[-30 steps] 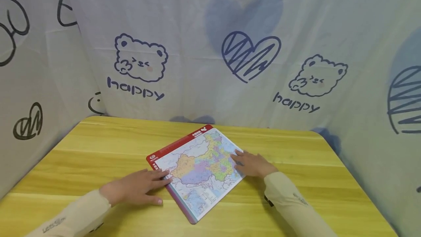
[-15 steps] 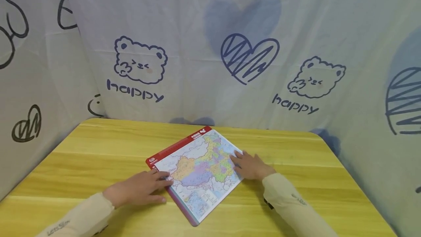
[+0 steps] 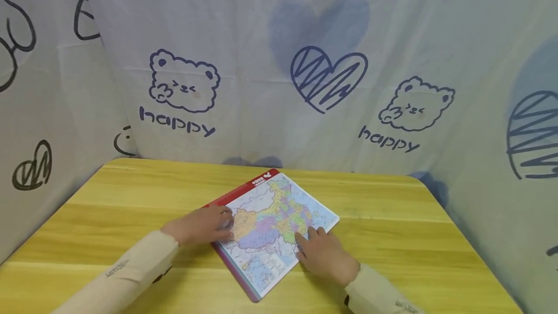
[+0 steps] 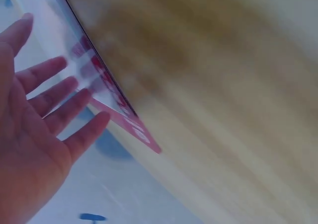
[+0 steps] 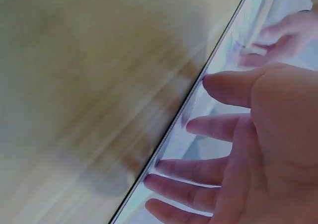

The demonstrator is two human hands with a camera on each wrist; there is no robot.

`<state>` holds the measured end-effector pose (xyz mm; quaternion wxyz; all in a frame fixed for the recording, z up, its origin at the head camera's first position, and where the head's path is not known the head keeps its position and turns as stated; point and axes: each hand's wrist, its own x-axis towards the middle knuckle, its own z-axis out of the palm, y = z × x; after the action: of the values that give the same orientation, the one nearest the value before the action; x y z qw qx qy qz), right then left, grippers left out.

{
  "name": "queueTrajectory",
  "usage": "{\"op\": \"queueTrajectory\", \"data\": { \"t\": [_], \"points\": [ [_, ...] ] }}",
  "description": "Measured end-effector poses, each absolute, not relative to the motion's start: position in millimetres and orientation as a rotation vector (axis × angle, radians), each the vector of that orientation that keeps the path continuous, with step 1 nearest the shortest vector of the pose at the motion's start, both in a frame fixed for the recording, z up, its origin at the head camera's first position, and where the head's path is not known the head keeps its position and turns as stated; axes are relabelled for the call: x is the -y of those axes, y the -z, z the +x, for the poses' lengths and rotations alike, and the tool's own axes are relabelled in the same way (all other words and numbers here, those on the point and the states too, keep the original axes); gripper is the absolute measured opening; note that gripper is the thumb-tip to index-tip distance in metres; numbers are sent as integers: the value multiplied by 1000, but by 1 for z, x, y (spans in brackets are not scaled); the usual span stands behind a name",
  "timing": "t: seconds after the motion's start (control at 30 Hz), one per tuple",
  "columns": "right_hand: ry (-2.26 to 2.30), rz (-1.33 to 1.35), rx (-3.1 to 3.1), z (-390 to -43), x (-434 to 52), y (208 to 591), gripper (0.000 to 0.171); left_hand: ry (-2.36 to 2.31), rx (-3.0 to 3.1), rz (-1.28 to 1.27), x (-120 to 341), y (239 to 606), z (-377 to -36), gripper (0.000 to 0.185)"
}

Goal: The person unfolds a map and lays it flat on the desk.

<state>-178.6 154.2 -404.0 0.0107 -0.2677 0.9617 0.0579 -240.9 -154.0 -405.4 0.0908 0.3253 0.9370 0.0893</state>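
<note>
Map board (image 3: 279,217) lies diagonally beneath flat, straight fingers: left hand (image 3: 200,224) on its left edge, right hand (image 3: 324,256) on its near-right edge.

The map board (image 3: 272,222) looks like glossy printed card. The table (image 3: 392,217) is smooth yellow wood with a soft shine. The curtain (image 3: 270,62) is matt printed cloth.

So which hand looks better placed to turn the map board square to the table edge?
Probably the right hand: it lies flat on the map board near its lower right edge, with bare table beside it. The left hand covers the red-bordered left edge.
</note>
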Motion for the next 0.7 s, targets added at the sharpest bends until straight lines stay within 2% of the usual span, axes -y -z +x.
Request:
{"op": "queueTrajectory", "data": {
  "t": [0.17,0.27,0.5,0.7],
  "points": [
    [-149,-840,-3012,-175,-156,408,41,-341,-2773,695,151,412,-271,72],
    [-138,-823,-3005,-174,-156,409,42,-344,-2754,613,151,412,-278,78],
    [-79,-810,-2995,-177,-157,407,44,-328,-2692,578,156,408,-277,78],
    [14,-695,-2895,-197,-166,411,50,-345,-2678,609,168,412,-272,77]
  ]
}}
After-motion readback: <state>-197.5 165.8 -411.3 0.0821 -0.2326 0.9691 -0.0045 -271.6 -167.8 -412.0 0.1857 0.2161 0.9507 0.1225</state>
